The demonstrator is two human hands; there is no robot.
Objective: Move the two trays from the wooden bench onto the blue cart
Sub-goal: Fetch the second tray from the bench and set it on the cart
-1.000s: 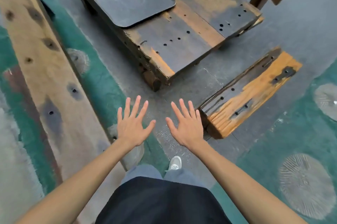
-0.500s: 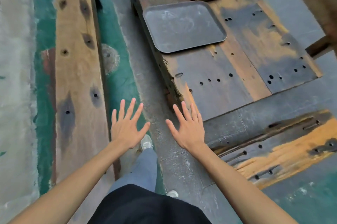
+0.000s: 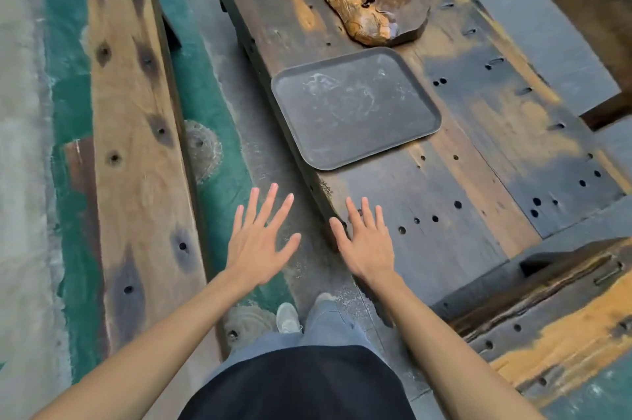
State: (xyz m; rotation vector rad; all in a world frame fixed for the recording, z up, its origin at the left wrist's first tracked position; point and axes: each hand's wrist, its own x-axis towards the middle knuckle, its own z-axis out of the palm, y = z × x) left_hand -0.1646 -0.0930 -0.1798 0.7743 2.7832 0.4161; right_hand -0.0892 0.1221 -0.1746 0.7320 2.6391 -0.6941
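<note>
The person has stepped closer, so the gray tray (image 3: 355, 108) now lies just ahead of the right hand (image 3: 367, 243) on the counter (image 3: 478, 180). Both hands, the left hand (image 3: 256, 241) too, are spread wide and empty. A lift looks within reach; the cart is out of view.

Dark grey tray (image 3: 355, 108), scuffed pale, on black-and-orange mottled wooden bench (image 3: 478, 152)
</note>
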